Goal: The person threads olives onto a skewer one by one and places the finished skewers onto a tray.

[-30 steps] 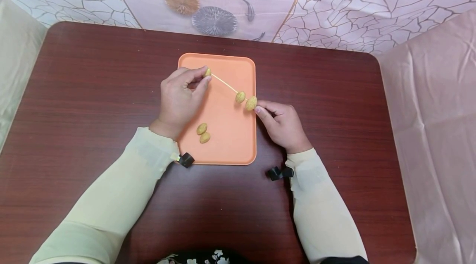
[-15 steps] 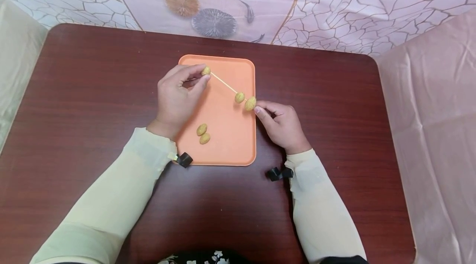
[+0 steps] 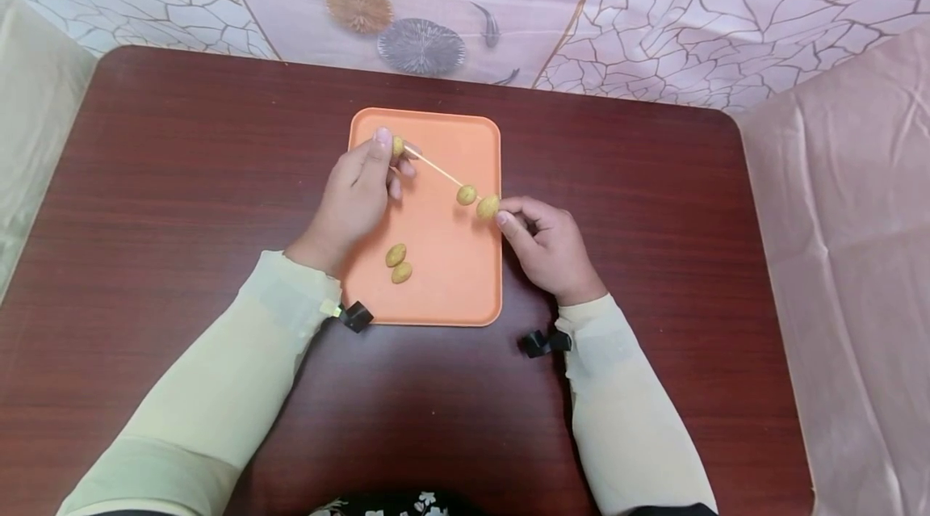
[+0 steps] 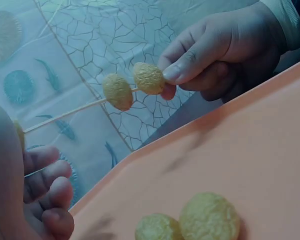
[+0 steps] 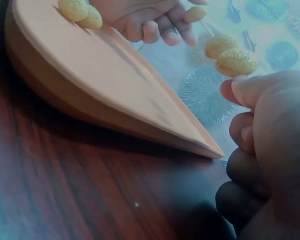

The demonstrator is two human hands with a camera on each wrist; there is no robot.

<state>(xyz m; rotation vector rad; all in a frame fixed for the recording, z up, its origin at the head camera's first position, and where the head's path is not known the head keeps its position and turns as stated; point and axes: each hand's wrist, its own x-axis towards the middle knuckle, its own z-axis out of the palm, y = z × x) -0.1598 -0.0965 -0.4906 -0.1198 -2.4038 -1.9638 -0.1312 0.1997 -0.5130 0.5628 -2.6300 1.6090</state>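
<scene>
A thin wooden skewer (image 3: pixel 436 168) slants between the hands above the orange tray. Two wrinkled yellow oval pieces (image 3: pixel 467 195), fruit-like in look, sit threaded near its right end. My right hand (image 3: pixel 555 249) pinches the skewer's end just behind the outermost yellow piece (image 4: pixel 149 78). At the skewer's other end is a third yellow piece (image 3: pixel 397 146), which my left hand (image 3: pixel 356 189) holds by thumb and fingers. The thumb partly hides that piece in the left wrist view. Two loose yellow pieces (image 3: pixel 399 263) lie side by side on the tray (image 3: pixel 450 290).
The tray rests on a dark red-brown wooden table (image 3: pixel 639 201). Behind the table's far edge hangs a patterned cloth (image 3: pixel 420 48). Plain fabric (image 3: pixel 850 201) covers the right side. Both wrists wear small black cameras (image 3: pixel 356 316).
My left hand has turned, its thumb now up and its other fingers showing behind the yellow piece. The skewer has shifted slightly; the right hand has barely moved.
</scene>
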